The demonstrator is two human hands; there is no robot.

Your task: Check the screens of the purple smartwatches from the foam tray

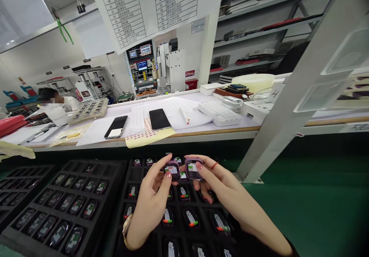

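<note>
- Across the back, a white tabletop point(207, 135) with papers, cables and two phones.
- Below it, a black foam tray point(133, 178) directly under the hands, slots filled with watches point(190, 216), several lit with white writing above a red-and-green bar.
- To the left, a second tray point(103, 168), also holding watches in rows.
- Left hand point(154, 197) clamped on one watch, right hand point(220, 178) clamped on another, both raised above the foam.
- On the tabletop near its front edge, a left phone point(116, 127) with a white patch on its screen and a right phone point(159, 119) gone dark.
- Smallest, the left watch point(172, 170) and right watch point(191, 168), purple-cased, just beside each other, screens lit with coloured rows; right thumb on the right screen.
- Done, apparently: two watches out and switched on. Left: cannot tell which seated watches count as finished.
</note>
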